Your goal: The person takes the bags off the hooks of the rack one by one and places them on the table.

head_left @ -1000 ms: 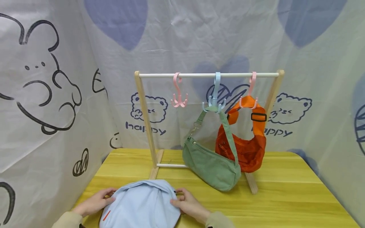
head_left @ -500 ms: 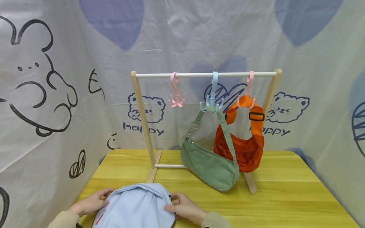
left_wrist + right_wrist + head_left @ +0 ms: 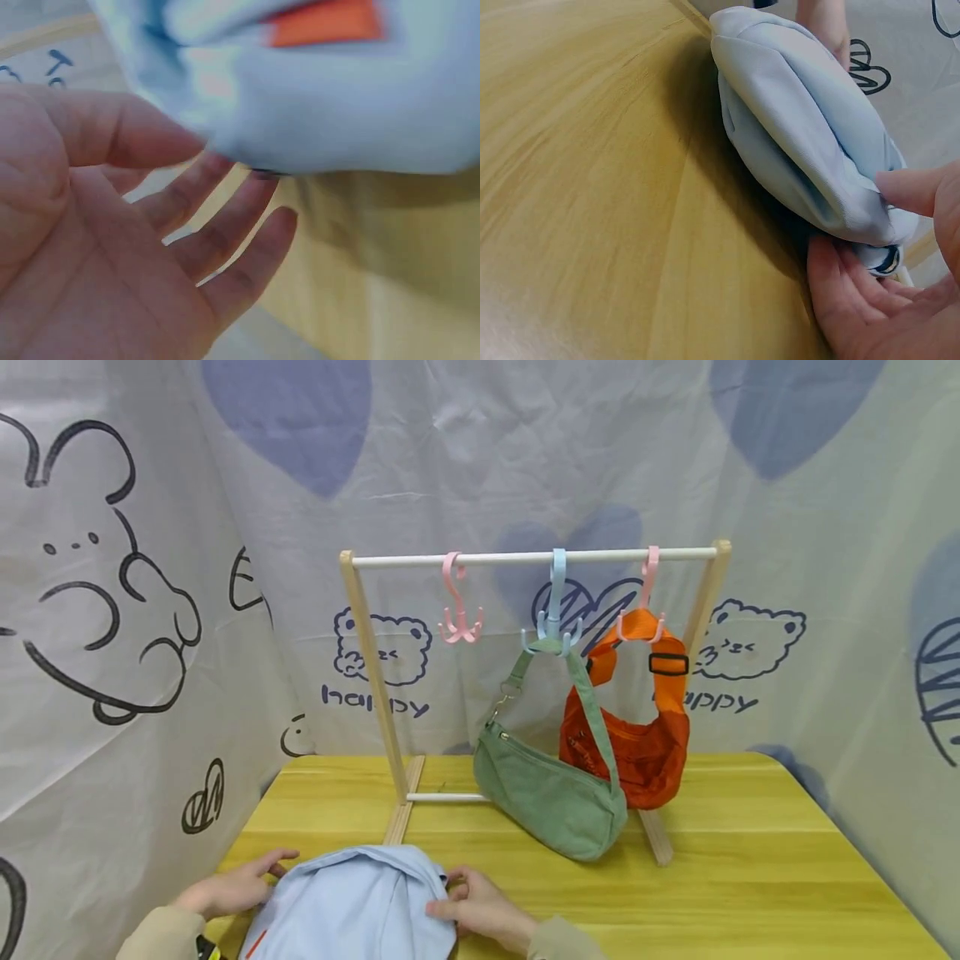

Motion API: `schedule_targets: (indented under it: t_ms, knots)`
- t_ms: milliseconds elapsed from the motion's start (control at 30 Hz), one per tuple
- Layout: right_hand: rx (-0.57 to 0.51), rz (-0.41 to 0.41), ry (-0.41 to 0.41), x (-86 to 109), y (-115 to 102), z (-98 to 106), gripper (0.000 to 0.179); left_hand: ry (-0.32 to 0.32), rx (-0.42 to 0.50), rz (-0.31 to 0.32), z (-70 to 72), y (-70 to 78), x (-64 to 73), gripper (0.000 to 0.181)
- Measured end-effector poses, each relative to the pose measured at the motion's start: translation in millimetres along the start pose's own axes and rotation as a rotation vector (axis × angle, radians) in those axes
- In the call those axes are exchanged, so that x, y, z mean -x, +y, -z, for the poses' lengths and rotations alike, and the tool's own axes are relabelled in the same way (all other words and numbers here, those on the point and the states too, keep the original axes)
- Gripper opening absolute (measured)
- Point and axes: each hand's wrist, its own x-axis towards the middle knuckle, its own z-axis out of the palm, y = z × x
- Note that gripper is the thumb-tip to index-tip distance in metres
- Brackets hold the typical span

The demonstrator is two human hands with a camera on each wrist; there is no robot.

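A light blue fabric bag (image 3: 352, 906) with a small red tag lies on the table at the front, cut off by the head view's lower edge. At its right side my right hand (image 3: 483, 906) pinches the edge, thumb on top and fingers underneath, as the right wrist view shows on the bag (image 3: 795, 120). On the opposite side, my left hand (image 3: 232, 887) has loosely straight fingers. In the left wrist view the left hand's (image 3: 127, 225) thumb and fingertips meet the blurred bag's (image 3: 337, 105) edge without curling round it.
Behind stands a wooden rack with a white rod (image 3: 510, 559). A pink hook (image 3: 460, 610) hangs at left with nothing on it. A green shoulder bag (image 3: 551, 797) hangs from the blue hook (image 3: 556, 597), and an orange bag (image 3: 626, 752) from another pink hook (image 3: 650, 577).
The light blue bag and both hands have shifted slightly down and left in the head view, which itself moved a little. My left fingers have straightened and loosened from the bag's edge.
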Motion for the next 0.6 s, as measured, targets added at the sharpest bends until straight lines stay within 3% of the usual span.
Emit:
schedule_targets:
  t_ms: [67, 167, 367, 467, 600]
  knots:
    - [0.028, 0.002, 0.020, 0.9, -4, 3, 0.048, 0.021, -0.012, -0.003, 5.5, 9.1, -3.0, 0.063]
    - [0.069, 0.048, 0.045, 3.6, -11, 11, 0.049, 0.070, -0.015, -0.071, 12.0, 25.8, -8.2, 0.055]
    - [0.200, 0.266, 0.089, 11.7, -33, 37, 0.043, 0.211, -0.085, -0.179, 10.5, 68.8, -22.7, 0.046]
    - [0.268, 0.383, 0.159, 14.6, -50, 51, 0.040, 0.274, -0.143, -0.227, 6.5, 93.4, -35.1, 0.043]
    - [0.306, 0.479, 0.280, 20.8, -75, 68, 0.033, 0.311, -0.146, -0.297, 0.6, 127.1, -52.1, 0.040]
